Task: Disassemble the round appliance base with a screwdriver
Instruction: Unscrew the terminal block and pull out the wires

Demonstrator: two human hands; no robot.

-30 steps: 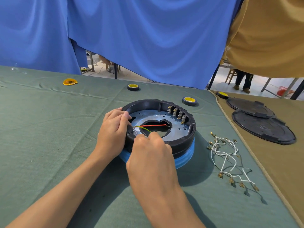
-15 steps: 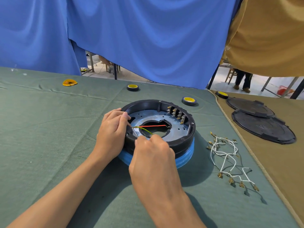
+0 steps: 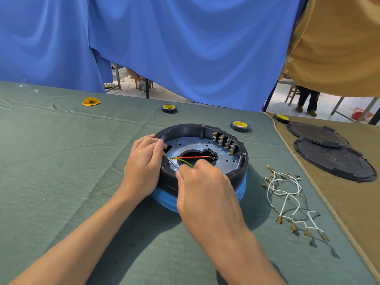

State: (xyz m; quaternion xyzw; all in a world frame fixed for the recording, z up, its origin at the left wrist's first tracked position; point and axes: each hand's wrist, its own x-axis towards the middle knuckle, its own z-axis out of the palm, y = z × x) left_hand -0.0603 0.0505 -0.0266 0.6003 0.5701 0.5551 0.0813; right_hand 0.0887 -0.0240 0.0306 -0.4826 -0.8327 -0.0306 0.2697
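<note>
Head view: left hand (image 3: 141,167) curls round the left rim of the round base (image 3: 205,144) — right hand (image 3: 205,188), at its near edge, pinches the screwdriver (image 3: 172,163) inside.

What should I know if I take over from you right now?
Left hand grips the left rim of the black round plastic base, which sits on a blue ring.
Right hand holds a thin silver screwdriver, tip at the base's inner left wall.
Done: two black round covers and white brass-tipped wires lie off to the right.
Left: red wire and green-yellow wire are inside.
</note>
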